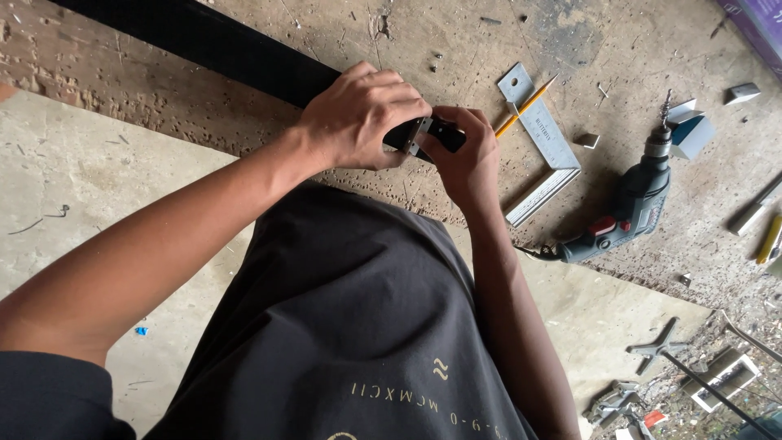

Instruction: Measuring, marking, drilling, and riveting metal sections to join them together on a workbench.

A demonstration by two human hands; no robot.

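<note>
My left hand [358, 114] is wrapped over the end of a long black bar [220, 45] that runs up to the left across a worn wooden workbench [147, 98]. Against it, my right hand [468, 155] pinches a small black and metal piece [428, 134] right at the bar's end. The two hands touch, and their fingers hide most of the piece. My dark shirt fills the lower middle of the view.
To the right on the bench lie a metal try square [542, 138] with a yellow pencil [525, 106] across it, a dark green corded drill [631, 208], small white blocks [692, 126] and a yellow tool [767, 238]. Metal brackets [656, 349] lie on the concrete floor.
</note>
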